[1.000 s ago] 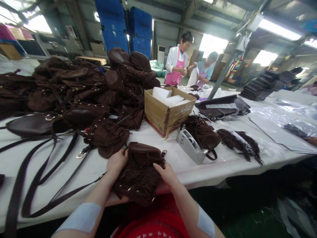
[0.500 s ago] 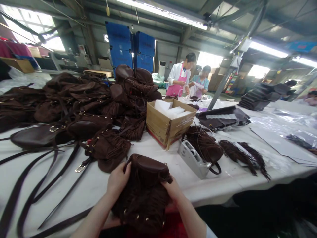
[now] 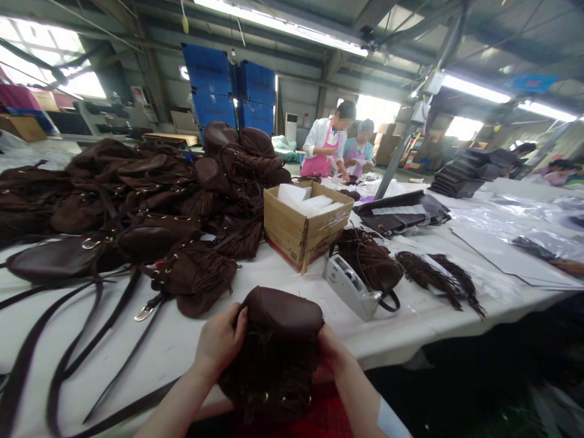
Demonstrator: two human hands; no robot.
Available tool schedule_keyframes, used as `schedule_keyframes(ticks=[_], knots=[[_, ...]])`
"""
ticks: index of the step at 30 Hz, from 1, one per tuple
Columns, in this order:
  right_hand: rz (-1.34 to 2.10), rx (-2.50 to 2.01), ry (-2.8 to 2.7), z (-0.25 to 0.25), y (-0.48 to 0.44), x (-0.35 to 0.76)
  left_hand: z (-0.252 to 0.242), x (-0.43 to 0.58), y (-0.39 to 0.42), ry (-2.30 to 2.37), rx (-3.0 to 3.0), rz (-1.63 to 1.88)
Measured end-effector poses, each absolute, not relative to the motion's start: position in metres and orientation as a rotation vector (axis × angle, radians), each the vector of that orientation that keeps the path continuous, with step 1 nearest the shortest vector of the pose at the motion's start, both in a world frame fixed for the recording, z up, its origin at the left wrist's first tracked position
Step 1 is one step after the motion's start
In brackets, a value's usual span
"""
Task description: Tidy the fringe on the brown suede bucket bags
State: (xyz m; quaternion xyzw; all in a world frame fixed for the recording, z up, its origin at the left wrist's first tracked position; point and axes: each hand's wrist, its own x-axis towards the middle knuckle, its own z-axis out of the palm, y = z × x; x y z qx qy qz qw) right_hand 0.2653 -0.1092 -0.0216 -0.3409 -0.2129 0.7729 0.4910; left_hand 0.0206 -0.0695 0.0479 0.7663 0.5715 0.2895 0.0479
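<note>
A dark brown fringed bag (image 3: 274, 359) is held between both hands at the table's front edge, its smooth leather base turned up and away from me and its metal eyelets near my body. My left hand (image 3: 221, 337) grips its left side, thumb on top near the base. Around the right side closes my right hand (image 3: 332, 348), its fingertips mostly hidden behind the bag. Just beyond lies another fringed bag (image 3: 196, 277), with a strap and metal buckle (image 3: 145, 313) on the white table (image 3: 274, 275).
A large heap of brown bags (image 3: 137, 176) covers the left side. A cardboard box (image 3: 292, 234) holds white foam pieces. Right of it are a grey tape dispenser (image 3: 349, 286), a bag, and fringe bundles (image 3: 438, 277). Two people in pink aprons (image 3: 322, 161) work behind.
The bag's base has tilted up, showing more smooth leather. My right hand has shifted further round the side, hiding its fingers. The whole view has moved slightly.
</note>
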Motion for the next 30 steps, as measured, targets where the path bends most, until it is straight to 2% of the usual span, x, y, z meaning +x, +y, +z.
schedule_keyframes(ticks=[2,12,18,20,24,30], knots=[[1.974,-0.802,-0.461,-0.019,-0.108,0.264,0.05,0.022,-0.066,1.713,2.231,0.835],[2.02,-0.852,-0.233,-0.036,-0.089,0.284,0.037,0.018,-0.058,1.544,1.828,0.923],[1.918,-0.789,-0.207,-0.036,-0.085,0.286,0.05,0.021,-0.08,1.635,2.156,1.591],[1.88,-0.751,-0.23,-0.033,-0.085,0.283,0.06,0.027,-0.093,1.539,2.241,1.65],[1.851,-0.743,-0.249,-0.026,-0.087,0.277,0.072,0.045,-0.115,1.296,2.338,1.406],[1.811,-0.774,-0.218,-0.023,-0.09,0.277,0.057,0.084,-0.131,1.064,2.455,0.848]])
